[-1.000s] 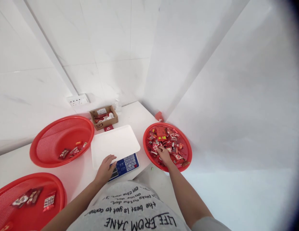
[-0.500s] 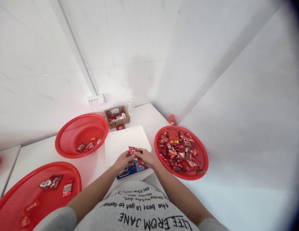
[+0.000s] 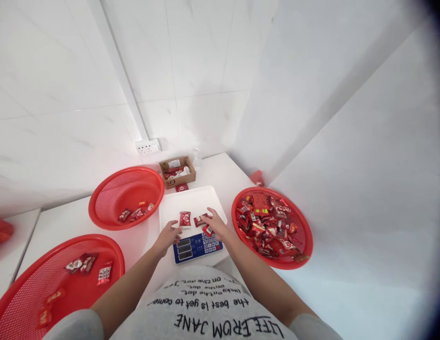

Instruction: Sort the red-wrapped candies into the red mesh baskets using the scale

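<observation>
A white-topped weighing scale [image 3: 170, 205] with a blue keypad lies in front of me. On its pan is a red wrapped KitKat bar [image 3: 185, 218]. My left hand [image 3: 168, 236] is just left of that bar, fingers apart and holding nothing. To the right, my right hand [image 3: 216, 225] has its fingers spread over a second red packet [image 3: 199, 220], touching or nearly touching it. A third small red packet [image 3: 207, 230] sits under that hand's palm side, by the keypad, partly covered.
A red basket [image 3: 309, 231] heaped with red snack packets stands on the right. Two more red baskets, one at the back left [image 3: 95, 191] and one at the near left [image 3: 116, 250], hold several packets each. Behind the scale is a small cardboard box [image 3: 184, 180] of packets.
My hands have parted from the middle of the scale, and the red packets they held together now lie on it. The left hand moved left. The view has shifted slightly.
</observation>
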`<state>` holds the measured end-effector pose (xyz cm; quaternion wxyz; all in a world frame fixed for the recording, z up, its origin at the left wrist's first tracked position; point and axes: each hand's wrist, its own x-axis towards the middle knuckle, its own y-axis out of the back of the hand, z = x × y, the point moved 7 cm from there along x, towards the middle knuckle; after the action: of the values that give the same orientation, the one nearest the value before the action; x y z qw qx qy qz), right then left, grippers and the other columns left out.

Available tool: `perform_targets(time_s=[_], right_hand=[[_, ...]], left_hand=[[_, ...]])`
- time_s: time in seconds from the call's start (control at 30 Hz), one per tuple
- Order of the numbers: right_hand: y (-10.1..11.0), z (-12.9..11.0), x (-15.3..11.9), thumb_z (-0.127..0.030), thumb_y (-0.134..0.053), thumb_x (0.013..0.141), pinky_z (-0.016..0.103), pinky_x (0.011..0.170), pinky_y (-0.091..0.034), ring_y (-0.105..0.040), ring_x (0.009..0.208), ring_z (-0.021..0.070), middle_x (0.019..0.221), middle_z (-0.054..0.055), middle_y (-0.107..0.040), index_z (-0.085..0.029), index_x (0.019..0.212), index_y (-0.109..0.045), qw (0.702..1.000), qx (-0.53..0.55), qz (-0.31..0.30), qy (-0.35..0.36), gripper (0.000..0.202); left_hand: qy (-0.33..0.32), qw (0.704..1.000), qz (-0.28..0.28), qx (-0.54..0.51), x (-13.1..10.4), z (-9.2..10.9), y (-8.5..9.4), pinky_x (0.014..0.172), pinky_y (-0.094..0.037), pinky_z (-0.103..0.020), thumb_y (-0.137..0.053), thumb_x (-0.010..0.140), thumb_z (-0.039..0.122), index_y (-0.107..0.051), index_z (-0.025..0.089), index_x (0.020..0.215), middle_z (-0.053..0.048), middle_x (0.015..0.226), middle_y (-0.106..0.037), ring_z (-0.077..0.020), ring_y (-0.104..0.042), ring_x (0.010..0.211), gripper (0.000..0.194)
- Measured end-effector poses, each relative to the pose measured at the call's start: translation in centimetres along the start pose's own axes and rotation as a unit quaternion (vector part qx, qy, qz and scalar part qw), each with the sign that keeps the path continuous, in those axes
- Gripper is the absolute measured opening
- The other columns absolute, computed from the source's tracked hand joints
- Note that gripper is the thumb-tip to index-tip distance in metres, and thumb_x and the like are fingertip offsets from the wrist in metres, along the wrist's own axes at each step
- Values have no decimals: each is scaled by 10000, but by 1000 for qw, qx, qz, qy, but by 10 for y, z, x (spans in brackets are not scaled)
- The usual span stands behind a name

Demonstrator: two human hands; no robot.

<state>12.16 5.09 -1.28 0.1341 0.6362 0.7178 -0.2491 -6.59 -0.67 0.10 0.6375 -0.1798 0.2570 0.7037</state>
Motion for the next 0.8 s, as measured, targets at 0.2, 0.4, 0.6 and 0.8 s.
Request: perform_targets(time_s=[0.2,0.4,0.6,0.8], right_hand=[[17,0,2,-338,-554,756,282,680,-518,-618,831,157,1002,27,-591,-286,1253,-387,996,23,90,1,527],[4,-21,1,-344,-533,759,328,891,-448,-547,1064,180,1222,68,-525,-258,1279,-386,997,-30,36,61,547],[56,-25,-8,-303,-466,755,335,956,-398,-504,1130,194,1287,110,-493,-189,1251,-435,973,-127,138,138,510],[142,-15,-28,-316,-411,781,352,970,-394,-531,1092,204,1201,116,-561,-153,1194,-496,920,-233,262,173,453]], left_hand=[[-49,997,12,62,0,1,2,569,-448,-255,-563,724,417,-491,162,1114,-3,743,-565,-109,-531,576,471],[-183,948,68,250,0,24,-6,701,-482,-306,-468,796,322,-555,202,1063,-22,838,-605,-162,-587,756,305],[-418,770,-11,483,-12,42,-58,1041,-296,-451,-483,826,282,-496,248,1237,-63,1330,-461,-266,-324,1278,412],[-417,692,-78,585,10,40,-98,1081,-128,-543,-456,844,416,-363,300,1345,-13,1462,-291,-295,-129,1362,523]])
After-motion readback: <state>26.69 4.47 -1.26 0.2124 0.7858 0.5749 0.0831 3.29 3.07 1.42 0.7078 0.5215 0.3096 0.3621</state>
